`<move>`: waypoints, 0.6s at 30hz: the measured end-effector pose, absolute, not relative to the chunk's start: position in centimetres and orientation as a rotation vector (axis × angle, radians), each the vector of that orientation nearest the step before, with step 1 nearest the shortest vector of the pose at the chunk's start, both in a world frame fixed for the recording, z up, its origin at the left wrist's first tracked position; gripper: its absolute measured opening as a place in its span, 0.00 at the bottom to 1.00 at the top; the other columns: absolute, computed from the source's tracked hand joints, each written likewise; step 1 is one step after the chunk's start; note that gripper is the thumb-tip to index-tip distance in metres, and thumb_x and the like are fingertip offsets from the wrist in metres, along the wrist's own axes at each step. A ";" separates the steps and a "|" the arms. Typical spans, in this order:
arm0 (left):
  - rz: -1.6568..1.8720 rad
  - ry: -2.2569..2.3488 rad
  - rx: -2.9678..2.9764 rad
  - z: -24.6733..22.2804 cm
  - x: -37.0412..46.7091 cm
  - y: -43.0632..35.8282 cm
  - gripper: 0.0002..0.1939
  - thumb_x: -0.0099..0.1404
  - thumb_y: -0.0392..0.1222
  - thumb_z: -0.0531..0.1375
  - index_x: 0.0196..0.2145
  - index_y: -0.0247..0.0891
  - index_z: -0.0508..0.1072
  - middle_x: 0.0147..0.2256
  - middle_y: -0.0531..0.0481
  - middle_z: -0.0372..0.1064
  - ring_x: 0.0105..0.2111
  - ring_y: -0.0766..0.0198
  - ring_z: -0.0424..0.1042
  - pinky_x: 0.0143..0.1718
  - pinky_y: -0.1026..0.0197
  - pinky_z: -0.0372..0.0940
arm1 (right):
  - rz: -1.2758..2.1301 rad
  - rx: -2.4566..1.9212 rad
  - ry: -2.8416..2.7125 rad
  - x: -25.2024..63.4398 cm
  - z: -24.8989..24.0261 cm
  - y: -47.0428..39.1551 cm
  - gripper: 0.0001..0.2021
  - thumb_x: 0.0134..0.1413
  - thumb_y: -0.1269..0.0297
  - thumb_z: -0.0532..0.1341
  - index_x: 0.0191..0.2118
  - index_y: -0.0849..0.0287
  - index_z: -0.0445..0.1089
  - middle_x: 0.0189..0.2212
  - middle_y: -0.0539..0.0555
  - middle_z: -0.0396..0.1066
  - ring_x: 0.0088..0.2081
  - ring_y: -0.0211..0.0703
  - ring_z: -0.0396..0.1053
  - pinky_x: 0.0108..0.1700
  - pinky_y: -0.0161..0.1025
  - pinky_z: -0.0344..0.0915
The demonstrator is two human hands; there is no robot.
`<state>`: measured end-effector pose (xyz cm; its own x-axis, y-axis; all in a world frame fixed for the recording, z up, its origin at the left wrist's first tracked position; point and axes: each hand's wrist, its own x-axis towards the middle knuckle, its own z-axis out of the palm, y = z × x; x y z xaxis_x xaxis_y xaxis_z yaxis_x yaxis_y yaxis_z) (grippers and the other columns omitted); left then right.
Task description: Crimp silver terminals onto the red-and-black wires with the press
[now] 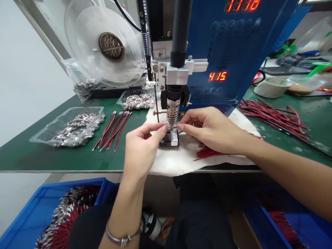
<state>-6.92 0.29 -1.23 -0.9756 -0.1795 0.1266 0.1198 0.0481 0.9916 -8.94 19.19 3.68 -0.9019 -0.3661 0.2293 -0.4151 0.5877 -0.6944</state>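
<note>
My left hand (144, 141) is closed in a pinch at the left side of the small metal fixture (174, 137). What its fingertips hold is too small to make out. From the right, my right hand (207, 126) pinches a thin red wire (174, 127), its end pointing at the left fingertips. Just above both sets of fingertips is the coiled metal tip (173, 110) of the soldering machine (178, 74). Beneath my right hand a bundle of red and black wires (210, 152) lies on a white cloth (171, 164).
To the left are a clear tray of metal connectors (38, 136), a second small tray (120, 100) and wires with connectors attached (111, 133). More wires (272, 116) lie at right. A blue control box (233, 45) stands behind; blue bins (33, 204) sit below the table edge.
</note>
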 end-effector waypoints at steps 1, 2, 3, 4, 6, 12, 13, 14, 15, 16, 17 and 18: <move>-2.028 -2.108 0.064 -1.2 -6.9 0.3 0.16 0.54 0.53 0.72 0.35 0.40 0.84 0.23 0.51 0.66 0.21 0.73 0.52 0.22 0.65 0.45 | 1.221 0.675 -2.744 -8.9 3.7 19.2 0.10 0.59 0.62 0.62 0.29 0.61 0.74 0.18 0.47 0.66 0.20 0.33 0.60 0.27 0.36 0.54; -2.027 -2.109 0.069 -1.2 -6.9 0.3 0.16 0.53 0.53 0.72 0.35 0.40 0.84 0.23 0.51 0.65 0.21 0.73 0.52 0.21 0.65 0.45 | 1.220 0.673 -2.746 -8.9 3.6 19.2 0.10 0.59 0.62 0.62 0.29 0.61 0.74 0.18 0.47 0.66 0.20 0.33 0.60 0.27 0.36 0.54; -2.026 -2.110 0.074 -1.2 -6.8 0.3 0.16 0.53 0.53 0.72 0.35 0.40 0.84 0.23 0.51 0.65 0.21 0.73 0.52 0.21 0.66 0.45 | 1.220 0.671 -2.747 -8.9 3.6 19.2 0.10 0.59 0.62 0.62 0.29 0.61 0.74 0.18 0.47 0.66 0.20 0.33 0.59 0.27 0.36 0.54; -2.026 -2.110 0.076 -1.2 -6.8 0.3 0.16 0.53 0.53 0.72 0.35 0.40 0.84 0.23 0.51 0.65 0.21 0.73 0.52 0.21 0.66 0.46 | 1.223 0.669 -2.748 -8.9 3.6 19.2 0.10 0.59 0.62 0.62 0.29 0.61 0.74 0.17 0.47 0.65 0.19 0.33 0.59 0.27 0.36 0.54; -2.024 -2.108 0.072 -1.1 -6.8 0.3 0.15 0.53 0.52 0.72 0.34 0.40 0.84 0.22 0.52 0.63 0.21 0.73 0.51 0.21 0.66 0.45 | 1.225 0.668 -2.752 -8.9 3.7 19.2 0.10 0.59 0.63 0.62 0.29 0.61 0.74 0.17 0.46 0.65 0.18 0.32 0.58 0.26 0.36 0.54; -2.010 -2.118 0.085 -1.0 -6.9 0.4 0.13 0.54 0.52 0.72 0.34 0.41 0.85 0.20 0.53 0.59 0.21 0.74 0.48 0.21 0.67 0.43 | 1.213 0.671 -2.752 -9.0 3.7 19.2 0.09 0.59 0.63 0.62 0.30 0.61 0.74 0.17 0.47 0.67 0.18 0.32 0.59 0.26 0.35 0.54; -2.010 -2.119 0.088 -1.0 -6.9 0.4 0.13 0.54 0.52 0.72 0.34 0.41 0.85 0.21 0.53 0.59 0.21 0.73 0.48 0.21 0.67 0.44 | 1.214 0.674 -2.749 -9.0 3.7 19.2 0.09 0.59 0.64 0.62 0.30 0.61 0.74 0.17 0.47 0.67 0.18 0.32 0.59 0.25 0.35 0.54; -2.011 -2.121 0.090 -1.0 -6.9 0.4 0.13 0.54 0.52 0.72 0.34 0.41 0.85 0.21 0.53 0.59 0.21 0.73 0.49 0.22 0.67 0.44 | 1.212 0.676 -2.748 -9.0 3.7 19.2 0.09 0.59 0.64 0.62 0.30 0.62 0.74 0.17 0.46 0.66 0.18 0.32 0.59 0.25 0.35 0.54; -2.012 -2.124 0.090 -1.0 -6.9 0.4 0.14 0.54 0.52 0.72 0.34 0.42 0.85 0.21 0.53 0.59 0.21 0.73 0.49 0.22 0.67 0.44 | 1.209 0.679 -2.748 -9.0 3.7 19.2 0.09 0.59 0.65 0.62 0.29 0.62 0.74 0.16 0.46 0.66 0.18 0.32 0.58 0.25 0.35 0.54; -2.012 -2.125 0.088 -1.1 -6.9 0.4 0.14 0.54 0.52 0.72 0.34 0.42 0.85 0.21 0.53 0.59 0.21 0.73 0.49 0.22 0.67 0.44 | 1.207 0.683 -2.751 -9.0 3.7 19.2 0.09 0.59 0.65 0.62 0.29 0.61 0.74 0.16 0.46 0.65 0.18 0.32 0.58 0.25 0.35 0.54; -2.013 -2.127 0.086 -1.1 -6.9 0.3 0.14 0.54 0.52 0.72 0.34 0.42 0.85 0.21 0.53 0.59 0.21 0.73 0.49 0.22 0.67 0.44 | 1.205 0.685 -2.751 -9.0 3.7 19.1 0.09 0.59 0.64 0.62 0.29 0.61 0.74 0.16 0.46 0.65 0.18 0.32 0.57 0.25 0.35 0.53; -2.012 -2.126 0.084 -1.1 -6.9 0.3 0.13 0.54 0.52 0.72 0.34 0.42 0.85 0.21 0.53 0.59 0.21 0.73 0.49 0.22 0.67 0.44 | 1.203 0.689 -2.752 -9.0 3.7 19.1 0.09 0.58 0.64 0.62 0.29 0.61 0.75 0.16 0.46 0.64 0.18 0.32 0.57 0.25 0.35 0.53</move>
<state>-6.89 0.32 -1.10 -0.9757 -0.1867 0.1144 0.1039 0.0650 0.9925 -8.98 19.15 3.68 -0.8983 -0.3754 0.2284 -0.4226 0.5956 -0.6831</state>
